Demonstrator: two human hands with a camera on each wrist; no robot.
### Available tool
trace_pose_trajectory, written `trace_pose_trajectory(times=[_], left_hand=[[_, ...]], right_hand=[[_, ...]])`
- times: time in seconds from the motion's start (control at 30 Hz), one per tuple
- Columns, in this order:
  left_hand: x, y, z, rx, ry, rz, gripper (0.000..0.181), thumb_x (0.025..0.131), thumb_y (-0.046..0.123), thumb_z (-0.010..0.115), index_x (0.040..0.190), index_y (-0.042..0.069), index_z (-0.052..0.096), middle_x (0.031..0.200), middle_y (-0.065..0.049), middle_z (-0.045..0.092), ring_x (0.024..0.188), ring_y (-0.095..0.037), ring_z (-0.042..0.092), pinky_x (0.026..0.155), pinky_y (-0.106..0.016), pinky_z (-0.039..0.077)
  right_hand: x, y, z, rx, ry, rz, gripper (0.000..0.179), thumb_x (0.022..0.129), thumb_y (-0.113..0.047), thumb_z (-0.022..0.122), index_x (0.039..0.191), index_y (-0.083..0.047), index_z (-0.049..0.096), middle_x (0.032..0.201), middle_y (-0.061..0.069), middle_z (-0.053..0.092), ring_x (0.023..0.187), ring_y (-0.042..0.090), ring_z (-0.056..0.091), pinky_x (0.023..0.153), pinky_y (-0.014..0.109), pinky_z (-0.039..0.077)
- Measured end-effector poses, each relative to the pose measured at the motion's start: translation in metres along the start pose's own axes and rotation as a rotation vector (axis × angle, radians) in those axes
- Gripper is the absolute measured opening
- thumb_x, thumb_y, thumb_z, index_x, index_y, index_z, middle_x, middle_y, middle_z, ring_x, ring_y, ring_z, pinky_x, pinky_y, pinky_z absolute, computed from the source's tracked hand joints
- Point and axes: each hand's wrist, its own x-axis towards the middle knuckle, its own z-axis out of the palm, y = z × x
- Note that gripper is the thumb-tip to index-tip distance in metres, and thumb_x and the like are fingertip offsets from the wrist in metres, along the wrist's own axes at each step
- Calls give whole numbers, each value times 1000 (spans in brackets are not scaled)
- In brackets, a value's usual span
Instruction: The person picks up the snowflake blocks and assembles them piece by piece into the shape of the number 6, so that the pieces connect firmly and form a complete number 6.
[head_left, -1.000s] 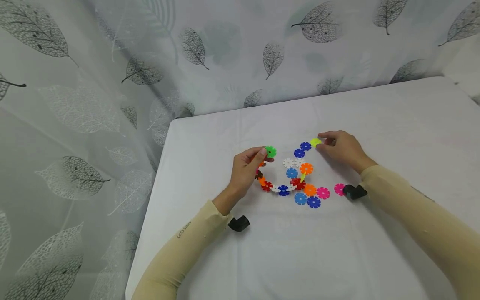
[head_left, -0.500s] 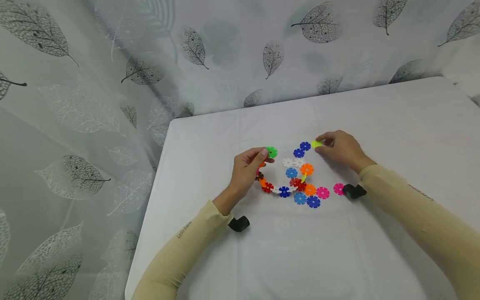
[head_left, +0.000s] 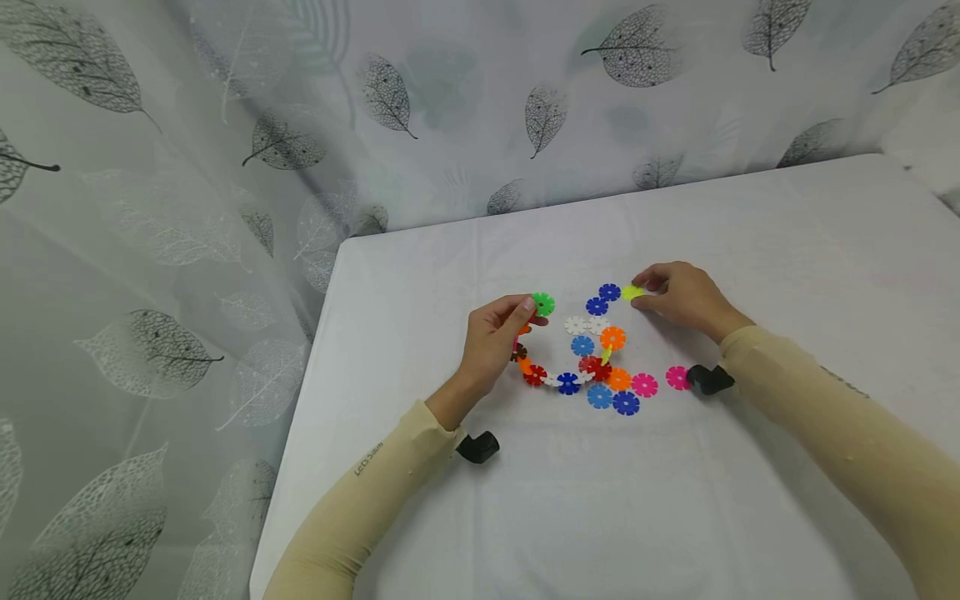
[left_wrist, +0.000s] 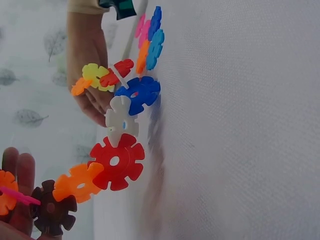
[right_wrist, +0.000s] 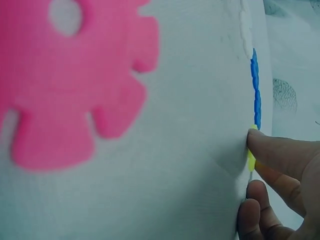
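A smooth white cloth covers the desk, whose rounded far left corner and long far edge meet a pale grey curtain printed with dark and white skeleton leaves; the curtain also hangs along the left edge. Past the far right corner the room is a whitish blur. Faint folds run through the cloth toward the near edge, and soft shadows lie under both beige sleeves. Well in from the edges, nearer the far one than the near one, are the notched plastic discs. The left hand, on the side toward the left edge, pinches a green disc at one end of a colourful chain, which curves toward the near edge and then rightward. The right hand, closer to the far edge, pinches a yellow disc between thumb and fingers, just beside two dark blue discs lying flat. Nearer the near edge than that hand, a pink disc lies by a black wrist piece.
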Motion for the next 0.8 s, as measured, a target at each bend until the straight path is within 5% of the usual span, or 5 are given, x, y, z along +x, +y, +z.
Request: trace_pose_trajectory(times=[0.27, 0.43, 0.6, 0.8], left_hand=[[0, 0, -1, -7, 8, -5, 28, 106, 22, 56, 117, 1, 71, 99, -11, 74, 99, -21, 68, 91, -59, 50], [1, -1, 0, -2, 5, 3, 29, 106, 24, 56, 118, 2, 71, 99, -10, 74, 100, -21, 67, 89, -62, 49], [1, -2, 1, 12, 9, 2, 31, 106, 27, 57, 119, 3, 71, 100, -11, 74, 99, -21, 68, 66, -44, 53], [2, -1, 2, 20, 17, -8, 31, 105, 29, 57, 118, 5, 71, 100, -13, 74, 97, -30, 67, 51, -28, 45]], right_hand=[[-1, -2, -4, 69, -27, 0, 41, 91, -20, 77, 123, -1, 60, 116, 23, 57, 110, 41, 51, 95, 53, 48], [-4, -2, -3, 121, -2, -10, 35, 93, -20, 75, 120, -3, 60, 111, 19, 60, 101, 35, 58, 84, 42, 53], [-9, -13, -5, 209, -27, -25, 41, 98, -30, 69, 131, -8, 59, 110, 19, 65, 88, 30, 64, 75, 36, 53], [-22, -42, -5, 352, -98, -96, 45, 100, -30, 66, 138, -9, 57, 109, 22, 66, 87, 32, 65, 90, 52, 46]])
